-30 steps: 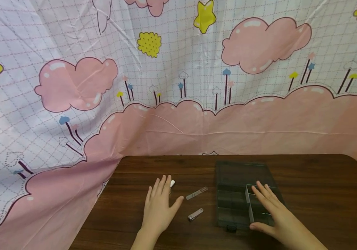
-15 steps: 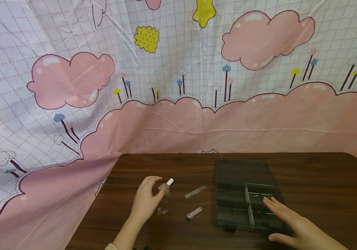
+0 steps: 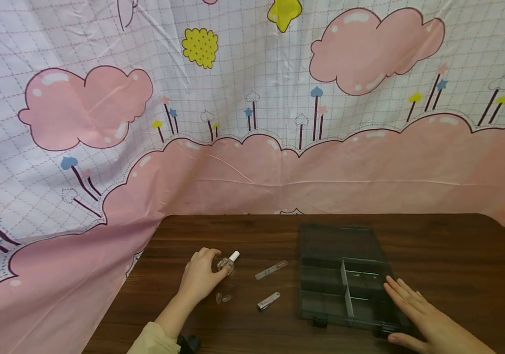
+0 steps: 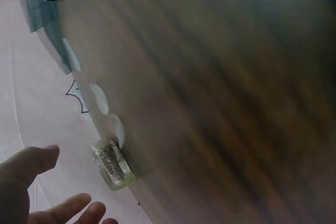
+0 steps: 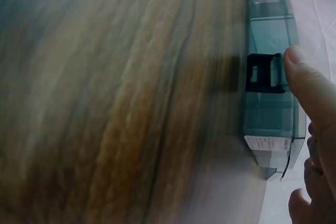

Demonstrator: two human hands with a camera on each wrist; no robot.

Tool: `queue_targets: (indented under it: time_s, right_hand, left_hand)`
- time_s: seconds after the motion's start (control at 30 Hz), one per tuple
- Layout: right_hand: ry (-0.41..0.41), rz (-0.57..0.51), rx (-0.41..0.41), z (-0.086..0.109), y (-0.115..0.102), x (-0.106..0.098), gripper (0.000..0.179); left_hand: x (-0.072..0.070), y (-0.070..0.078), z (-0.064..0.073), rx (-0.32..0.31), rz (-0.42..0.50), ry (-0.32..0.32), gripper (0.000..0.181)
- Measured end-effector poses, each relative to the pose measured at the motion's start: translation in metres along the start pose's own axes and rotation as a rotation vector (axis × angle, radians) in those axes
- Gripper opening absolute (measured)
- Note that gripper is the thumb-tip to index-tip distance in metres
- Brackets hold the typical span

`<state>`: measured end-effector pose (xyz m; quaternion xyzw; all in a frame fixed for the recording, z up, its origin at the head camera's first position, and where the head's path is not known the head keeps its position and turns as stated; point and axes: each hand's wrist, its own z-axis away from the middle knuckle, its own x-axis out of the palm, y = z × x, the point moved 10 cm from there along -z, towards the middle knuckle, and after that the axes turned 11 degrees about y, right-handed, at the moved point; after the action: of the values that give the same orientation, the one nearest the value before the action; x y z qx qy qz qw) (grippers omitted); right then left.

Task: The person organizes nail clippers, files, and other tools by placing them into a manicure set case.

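So the left hand (image 3: 200, 275) hasn't gripped anything, thumb and fingers spread round the white-capped bottle (image 3: 226, 265), well left of the divided box (image 3: 321, 276), I'd guess so the bottle fits between. Right hand (image 3: 427, 314) is loose at the box's right edge, contact unclear; clippers (image 3: 268, 301) lie left of the box, probably for easy reach.

1. Nail polish bottle (image 3: 224, 264): clear and glossy, glass-like on my monitor; its cap (image 3: 234, 255) looks smooth white plastic.
2. Nail clipper (image 3: 268, 301): shiny metal.
3. Compartment box (image 3: 338, 243): smoky see-through plastic, glossy — black plastic latches (image 3: 320, 322).
4. Table (image 3: 230, 329): dark wood grain, smooth to my eye.
5. Backdrop (image 3: 235, 191): printed cloth, creased — I see mostly matt.
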<state>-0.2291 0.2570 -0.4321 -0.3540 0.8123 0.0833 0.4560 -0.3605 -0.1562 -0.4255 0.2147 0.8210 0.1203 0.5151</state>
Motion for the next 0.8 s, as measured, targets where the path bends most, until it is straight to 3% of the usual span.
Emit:
queue_targets:
  time_s: [0.17,0.37,0.53,0.8]
  right_hand:
    - [-0.012,0.112,-0.024,0.004,0.004,0.001,0.1]
    - [-0.041,0.217,0.024,0.011,0.017,0.004,0.096]
    - [-0.045,0.244,0.033,0.013,0.019,0.004,0.093]
    - [-0.048,0.236,0.036,0.014,0.02,0.005,0.095]
  left_hand:
    - [0.007,-0.001,-0.001,0.022,-0.085,-0.037,0.051]
    - [0.014,-0.001,0.0,0.039,-0.153,-0.069,0.052]
    - [0.017,-0.001,0.0,0.049,-0.197,-0.068,0.048]
    - [0.02,-0.004,-0.004,0.04,-0.18,-0.025,0.038]
